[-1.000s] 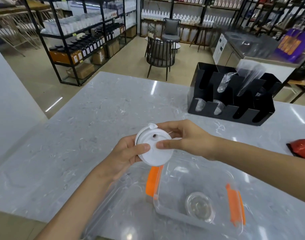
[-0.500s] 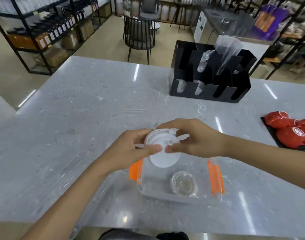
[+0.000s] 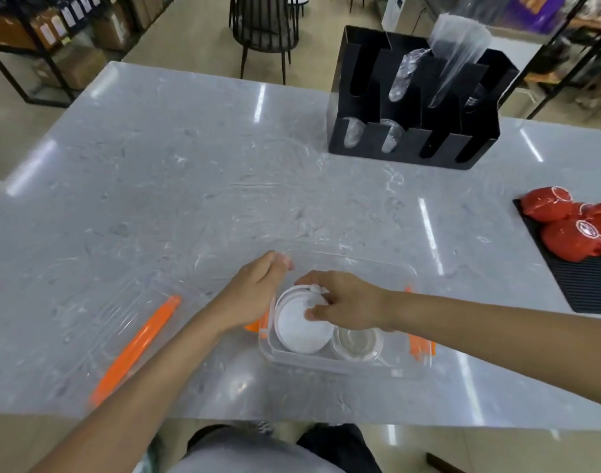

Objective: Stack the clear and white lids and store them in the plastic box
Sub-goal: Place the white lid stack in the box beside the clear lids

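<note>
Grey marble counter (image 3: pixel 190 186) carries a clear plastic box (image 3: pixel 340 365); right hand (image 3: pixel 346 302) pinches white lids (image 3: pixel 300 324) inside beside clear lids (image 3: pixel 357 343), left hand (image 3: pixel 247 295) hovering relaxed, empty.

The plastic box (image 3: pixel 340 365) sits at the bench's (image 3: pixel 190 186) near edge. Its cover (image 3: pixel 114 336) lies left. The organizer (image 3: pixel 415 138) stands behind.

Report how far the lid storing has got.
Done: clear lids sit in the plastic box. In hand: right hand lowers the white lids into the box; left hand hovers beside. Left: let go, perhaps fit the box cover lying left.
</note>
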